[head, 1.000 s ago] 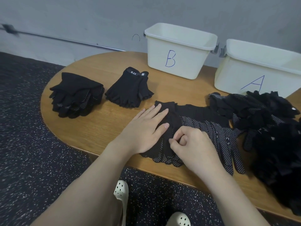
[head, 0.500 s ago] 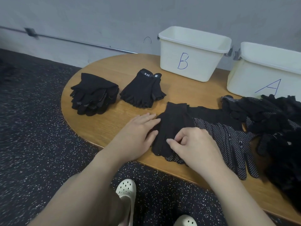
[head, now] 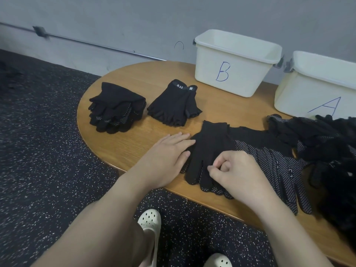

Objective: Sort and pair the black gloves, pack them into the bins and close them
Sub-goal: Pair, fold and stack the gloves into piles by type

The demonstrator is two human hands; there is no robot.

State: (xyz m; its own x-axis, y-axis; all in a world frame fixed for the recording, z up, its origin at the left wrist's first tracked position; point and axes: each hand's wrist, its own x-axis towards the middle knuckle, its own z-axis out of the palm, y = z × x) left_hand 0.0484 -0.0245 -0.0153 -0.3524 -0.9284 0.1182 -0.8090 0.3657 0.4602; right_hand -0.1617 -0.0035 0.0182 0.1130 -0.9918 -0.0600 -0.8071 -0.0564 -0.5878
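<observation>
A black dotted glove [head: 209,149] lies flat near the table's front edge, on top of another dotted glove [head: 277,162]. My left hand [head: 165,157] rests flat beside it, fingers straight, fingertips touching its left edge. My right hand [head: 237,170] pinches the glove's finger part with curled fingers. A stack of dotted gloves [head: 115,108] sits at the far left. A stack of fingerless gloves [head: 175,105] lies beside it. An unsorted heap of black gloves [head: 327,151] fills the right side.
Two open white bins stand at the back of the wooden table [head: 123,143]: bin B [head: 235,62] and bin A [head: 316,89]. Speckled dark floor and my white shoes [head: 150,222] lie below the table edge. A grey wall is behind.
My left hand has slid left off the glove and now lies at its edge. My right hand keeps its pinch on the glove's fingers. The camera view has shifted left.
</observation>
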